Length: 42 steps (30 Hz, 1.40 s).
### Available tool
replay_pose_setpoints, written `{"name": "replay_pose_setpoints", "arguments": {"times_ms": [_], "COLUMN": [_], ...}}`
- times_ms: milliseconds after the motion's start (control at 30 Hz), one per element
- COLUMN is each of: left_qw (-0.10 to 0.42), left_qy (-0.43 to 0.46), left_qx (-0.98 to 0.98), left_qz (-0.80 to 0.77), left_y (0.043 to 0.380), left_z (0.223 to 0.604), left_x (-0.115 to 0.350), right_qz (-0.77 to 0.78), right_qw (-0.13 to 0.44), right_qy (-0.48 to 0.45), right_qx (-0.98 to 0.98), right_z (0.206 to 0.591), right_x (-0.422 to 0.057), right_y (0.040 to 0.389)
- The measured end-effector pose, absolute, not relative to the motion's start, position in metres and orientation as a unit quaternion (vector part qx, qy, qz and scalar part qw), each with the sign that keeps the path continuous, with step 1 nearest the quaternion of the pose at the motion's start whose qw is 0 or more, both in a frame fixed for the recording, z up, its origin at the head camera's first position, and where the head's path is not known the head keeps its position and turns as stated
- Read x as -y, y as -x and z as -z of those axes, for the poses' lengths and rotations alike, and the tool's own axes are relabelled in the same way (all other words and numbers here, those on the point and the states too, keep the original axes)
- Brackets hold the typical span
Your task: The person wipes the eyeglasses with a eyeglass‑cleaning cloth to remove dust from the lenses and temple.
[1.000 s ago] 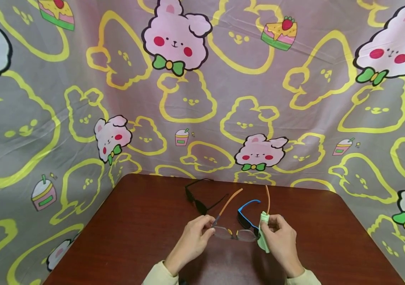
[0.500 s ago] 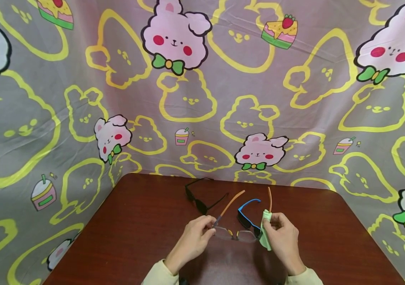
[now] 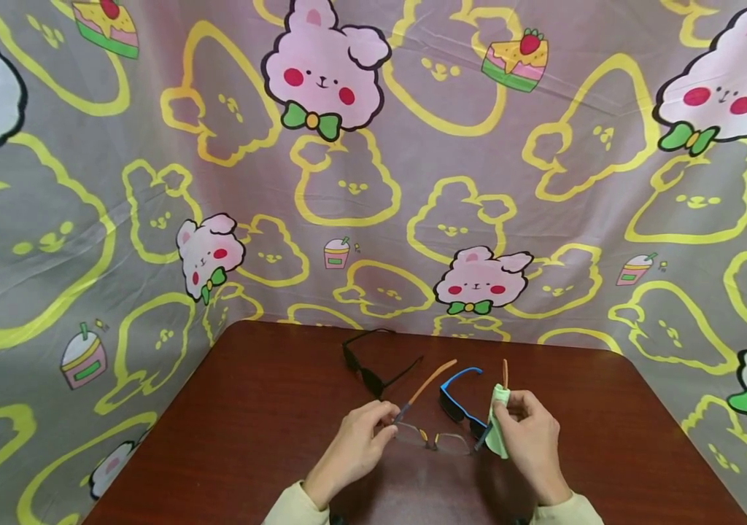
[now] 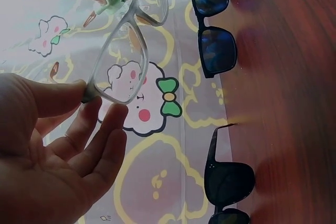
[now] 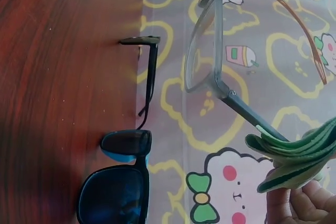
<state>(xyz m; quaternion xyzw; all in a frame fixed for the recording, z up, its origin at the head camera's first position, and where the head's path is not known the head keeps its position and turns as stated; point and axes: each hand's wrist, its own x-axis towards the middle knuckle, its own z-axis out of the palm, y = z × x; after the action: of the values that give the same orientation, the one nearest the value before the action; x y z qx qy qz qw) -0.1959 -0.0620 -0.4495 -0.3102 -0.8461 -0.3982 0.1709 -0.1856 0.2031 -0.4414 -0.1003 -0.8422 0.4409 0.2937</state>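
L hand (image 3: pixel 357 445) pinches glasses (image 3: pixel 430 443) nr hinge (image 4: pixel 91 93); R hand (image 3: pixel 532 445) grips grn cloth (image 5: pixel 299 153) arnd opp. temple (image 5: pixel 252 115).

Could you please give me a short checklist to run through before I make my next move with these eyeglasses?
1. Eyeglasses secure in the left hand: ok, its fingers pinch the frame near the hinge.
2. Green cloth folded round the other temple: ok, the right hand pinches it there.
3. Both temples unfolded: ok, both extend from the frame.
4. Eyeglasses clear of the blue-framed sunglasses and black sunglasses: ok, the wrist views show gaps.
5. Cloth on a lens: not ok, if lens wiping is next; it is on the temple.
6. Lenses free of smudges: cannot tell.
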Motion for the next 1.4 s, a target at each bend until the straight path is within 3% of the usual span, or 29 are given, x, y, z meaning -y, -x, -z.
{"name": "replay_pose_setpoints", "arguments": {"times_ms": [1400], "left_qw": [0.155], "left_qy": [0.322], "left_qx": [0.842], "left_qz": [0.403], "left_y": [0.197], "left_z": [0.451], "left_x": [0.063], "right_qz": [-0.452], "right_qw": [0.308], "right_qy": [0.122], "right_qx": [0.828], "right_z": [0.437], "right_x": [-0.219], "right_y": [0.187]}}
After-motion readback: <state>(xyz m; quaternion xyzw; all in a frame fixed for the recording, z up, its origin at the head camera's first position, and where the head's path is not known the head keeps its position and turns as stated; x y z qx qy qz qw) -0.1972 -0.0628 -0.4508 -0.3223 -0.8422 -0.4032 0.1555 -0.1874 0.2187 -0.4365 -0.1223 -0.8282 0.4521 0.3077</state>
